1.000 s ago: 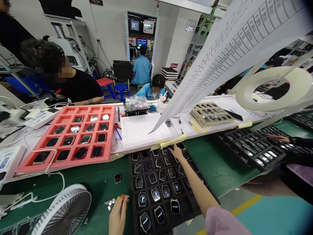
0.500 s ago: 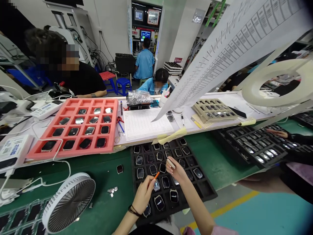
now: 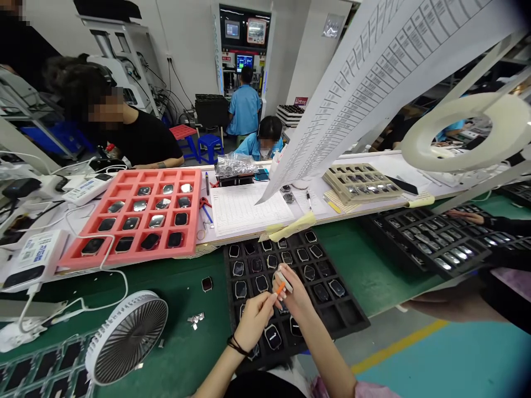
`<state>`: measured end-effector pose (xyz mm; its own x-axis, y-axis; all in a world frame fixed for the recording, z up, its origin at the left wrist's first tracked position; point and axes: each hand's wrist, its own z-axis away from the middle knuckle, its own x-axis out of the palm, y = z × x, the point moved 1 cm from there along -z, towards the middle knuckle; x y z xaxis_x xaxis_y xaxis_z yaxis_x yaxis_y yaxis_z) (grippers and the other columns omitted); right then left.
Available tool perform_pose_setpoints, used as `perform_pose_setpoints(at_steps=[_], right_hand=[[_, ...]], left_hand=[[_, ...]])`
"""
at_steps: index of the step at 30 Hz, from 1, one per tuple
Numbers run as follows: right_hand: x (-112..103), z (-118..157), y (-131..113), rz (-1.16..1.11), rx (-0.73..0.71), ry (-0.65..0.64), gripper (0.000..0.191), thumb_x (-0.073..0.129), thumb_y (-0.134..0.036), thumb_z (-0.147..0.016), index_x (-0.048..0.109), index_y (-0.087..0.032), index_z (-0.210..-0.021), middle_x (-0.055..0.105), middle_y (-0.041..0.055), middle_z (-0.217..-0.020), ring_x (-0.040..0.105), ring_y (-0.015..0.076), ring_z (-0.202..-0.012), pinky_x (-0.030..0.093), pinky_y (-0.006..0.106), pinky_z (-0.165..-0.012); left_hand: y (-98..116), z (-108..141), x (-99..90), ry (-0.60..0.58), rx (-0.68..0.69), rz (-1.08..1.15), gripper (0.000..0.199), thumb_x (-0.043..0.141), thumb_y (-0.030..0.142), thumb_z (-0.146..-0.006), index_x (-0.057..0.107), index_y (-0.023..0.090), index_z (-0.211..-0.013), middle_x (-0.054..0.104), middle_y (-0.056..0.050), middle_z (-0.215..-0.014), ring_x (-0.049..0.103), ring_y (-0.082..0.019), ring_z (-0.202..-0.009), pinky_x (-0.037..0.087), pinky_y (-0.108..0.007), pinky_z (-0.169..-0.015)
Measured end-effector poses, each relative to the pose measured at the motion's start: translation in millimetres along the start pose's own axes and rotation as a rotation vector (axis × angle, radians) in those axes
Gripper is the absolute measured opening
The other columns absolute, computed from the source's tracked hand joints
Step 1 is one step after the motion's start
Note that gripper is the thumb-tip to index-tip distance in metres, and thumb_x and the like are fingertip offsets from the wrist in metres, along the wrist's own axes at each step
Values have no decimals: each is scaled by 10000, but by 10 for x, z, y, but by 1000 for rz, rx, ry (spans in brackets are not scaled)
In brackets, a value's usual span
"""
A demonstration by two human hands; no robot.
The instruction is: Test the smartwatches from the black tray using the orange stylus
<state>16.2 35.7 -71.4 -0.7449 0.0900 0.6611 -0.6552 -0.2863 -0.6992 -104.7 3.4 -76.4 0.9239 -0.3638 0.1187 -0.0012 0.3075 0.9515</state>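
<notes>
Over the black foam tray (image 3: 352, 315) my two hands meet. My left hand (image 3: 255, 318), with dark bands at the wrist, pinches a thin orange stick (image 3: 281, 288) whose exact kind I cannot make out. Its tip touches or nearly touches the object in my right hand. My right hand (image 3: 298, 298) is closed around a small pale watch case (image 3: 285, 281), partly hidden by the fingers. Below them, the tray's compartments hold several square watches (image 3: 272, 336), some covered by my hands and forearms.
Left stand a white fan (image 3: 126, 337) and a pink tray (image 3: 194, 221) of watches on the raised shelf. A loose watch (image 3: 206, 284) and silver scraps (image 3: 196, 319) lie on the green mat. A paper sheet (image 3: 332, 110) hangs ahead. A co-worker's hand (image 3: 464, 215) is over trays at right.
My hands have come together: the orange stick has moved right and up to the watch case, while my right hand has turned and lowered slightly. The view has shifted a little.
</notes>
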Motion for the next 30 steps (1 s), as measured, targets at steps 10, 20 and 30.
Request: perform_pose_setpoints(at_steps=[10, 20, 30], right_hand=[[41, 147, -53, 3, -44, 5, 300, 717, -358, -778, 466, -226, -681, 421, -97, -457, 357, 73, -372, 331, 188, -377], [65, 344, 21, -72, 72, -47, 334, 723, -404, -755, 471, -210, -655, 345, -132, -416, 117, 20, -308, 217, 162, -311], [-158, 332, 125, -4, 22, 116, 392, 714, -438, -732, 441, -213, -564, 301, -115, -385, 146, 27, -308, 148, 176, -307]], left_hand=[[105, 106, 41, 28, 25, -51, 551, 454, 668, -816, 621, 151, -722, 330, 90, -424, 258, -65, -364, 201, -205, -389], [136, 214, 62, -69, 75, -19, 580, 485, 683, -796, 638, 135, -683, 343, 84, -385, 230, -49, -349, 164, -198, -379], [-48, 48, 311, 97, -9, 144, 600, 488, 768, -727, 521, 170, -687, 363, 97, -414, 217, -43, -322, 200, -176, -323]])
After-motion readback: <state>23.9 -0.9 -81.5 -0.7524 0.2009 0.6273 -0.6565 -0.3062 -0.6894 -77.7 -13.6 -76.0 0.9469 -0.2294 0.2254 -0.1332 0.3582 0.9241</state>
